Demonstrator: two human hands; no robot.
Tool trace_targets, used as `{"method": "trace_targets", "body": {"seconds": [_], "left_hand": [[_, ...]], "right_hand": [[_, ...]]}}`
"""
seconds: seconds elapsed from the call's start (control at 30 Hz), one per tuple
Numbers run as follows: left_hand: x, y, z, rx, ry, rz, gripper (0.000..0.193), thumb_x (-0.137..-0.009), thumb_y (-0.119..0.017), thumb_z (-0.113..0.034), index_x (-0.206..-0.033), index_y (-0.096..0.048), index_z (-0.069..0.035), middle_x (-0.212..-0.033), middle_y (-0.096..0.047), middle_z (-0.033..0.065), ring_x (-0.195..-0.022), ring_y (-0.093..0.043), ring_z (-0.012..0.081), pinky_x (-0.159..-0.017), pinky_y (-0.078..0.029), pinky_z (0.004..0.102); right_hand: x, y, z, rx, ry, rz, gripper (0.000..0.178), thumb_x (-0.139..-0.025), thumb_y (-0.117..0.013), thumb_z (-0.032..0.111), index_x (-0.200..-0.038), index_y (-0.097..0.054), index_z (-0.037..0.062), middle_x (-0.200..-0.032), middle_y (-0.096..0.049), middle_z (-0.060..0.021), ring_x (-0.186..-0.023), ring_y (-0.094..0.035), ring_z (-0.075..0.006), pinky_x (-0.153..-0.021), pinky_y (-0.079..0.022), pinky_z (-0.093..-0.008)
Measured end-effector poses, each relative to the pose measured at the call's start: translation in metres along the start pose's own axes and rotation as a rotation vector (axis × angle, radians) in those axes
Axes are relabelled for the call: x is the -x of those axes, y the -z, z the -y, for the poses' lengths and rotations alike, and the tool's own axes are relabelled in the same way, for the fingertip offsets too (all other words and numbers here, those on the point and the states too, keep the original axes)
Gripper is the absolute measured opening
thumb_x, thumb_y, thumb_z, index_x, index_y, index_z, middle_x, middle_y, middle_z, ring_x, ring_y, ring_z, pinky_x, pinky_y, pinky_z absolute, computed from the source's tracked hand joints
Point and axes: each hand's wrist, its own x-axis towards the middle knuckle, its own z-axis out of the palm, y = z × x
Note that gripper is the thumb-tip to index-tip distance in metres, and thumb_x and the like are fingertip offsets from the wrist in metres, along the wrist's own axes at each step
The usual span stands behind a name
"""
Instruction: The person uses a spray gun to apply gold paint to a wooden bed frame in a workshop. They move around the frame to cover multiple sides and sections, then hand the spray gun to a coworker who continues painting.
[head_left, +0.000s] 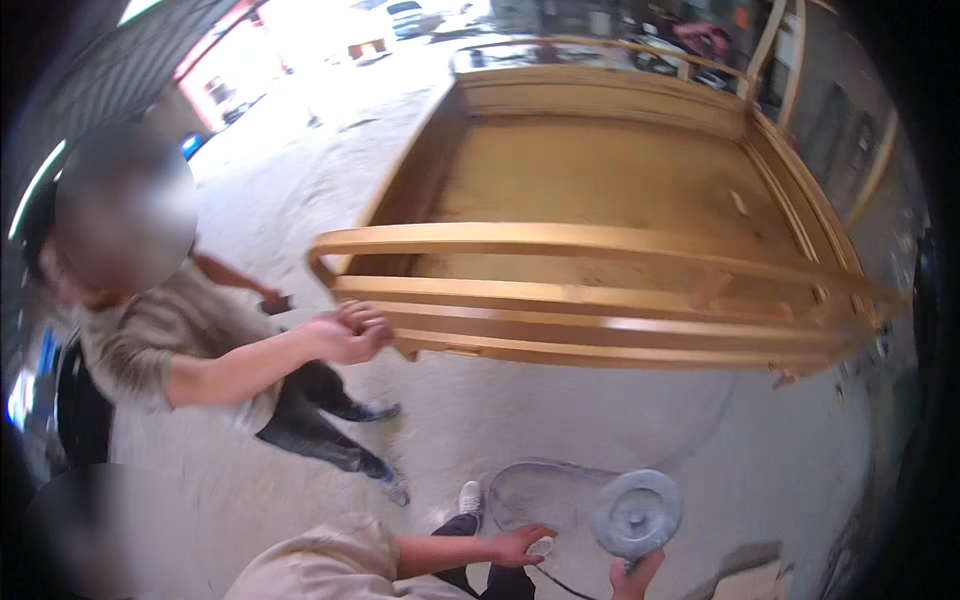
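Observation:
My right hand point(640, 574) grips the handle of a disc sander point(637, 513), its round grey pad facing up toward me. To its left, my left hand point(520, 546) is curled with its fingertips at a small pale round object point(541, 547) whose kind I cannot make out. A dark cord point(562, 582) runs below the left hand. Beyond both hands stands a large yellow-brown wooden frame point(560, 240) with slatted rails point(580, 290) along its near side.
At the left a co-worker point(190, 340) in a beige shirt holds the rail's left end with one hand point(350, 333). A hose or cord point(495, 500) loops over the concrete floor. Flat pale pieces point(750, 580) lie at the lower right. Clutter stands behind the frame.

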Motion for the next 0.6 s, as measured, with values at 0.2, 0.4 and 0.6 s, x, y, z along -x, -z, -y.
{"method": "trace_targets", "body": {"seconds": [0.2, 0.4, 0.6], "left_hand": [[0.078, 0.045, 0.046, -0.169, 0.346, -0.178, 0.063, -0.083, -0.063, -0.028, -0.139, -0.044, -0.007, -0.13, -0.053, 0.0227, -0.123, -0.051, 0.0367, -0.105, -0.041, 0.0425], [0.191, 0.087, 0.084, -0.262, 0.718, -0.395, 0.061, -0.081, -0.066, -0.035, -0.135, -0.051, -0.01, -0.132, -0.052, 0.0233, -0.122, -0.052, 0.0388, -0.104, -0.042, 0.0433], [0.247, 0.151, 0.142, -0.336, 0.789, -0.225, 0.065, -0.08, -0.064, -0.038, -0.136, -0.05, -0.009, -0.133, -0.05, 0.025, -0.123, -0.05, 0.0406, -0.104, -0.042, 0.0455]], "right_hand": [[-0.025, -0.012, 0.039, 0.062, 0.082, -0.195, 0.028, -0.086, -0.068, 0.023, -0.105, -0.062, 0.0024, -0.09, -0.065, -0.0073, -0.075, -0.06, -0.0154, -0.067, -0.049, -0.0297], [-0.085, -0.036, 0.121, -0.653, -0.578, -0.109, 0.018, -0.096, -0.06, 0.019, -0.113, -0.059, 0.0134, -0.094, -0.061, -0.0001, -0.05, -0.043, -0.0076, -0.044, -0.034, -0.0243], [-0.126, -0.117, 0.163, -1.153, -0.45, -0.384, 0.014, -0.097, -0.056, 0.022, -0.11, -0.058, 0.0177, -0.098, -0.06, 0.0, -0.049, -0.037, -0.0096, -0.046, -0.031, -0.0258]]}}
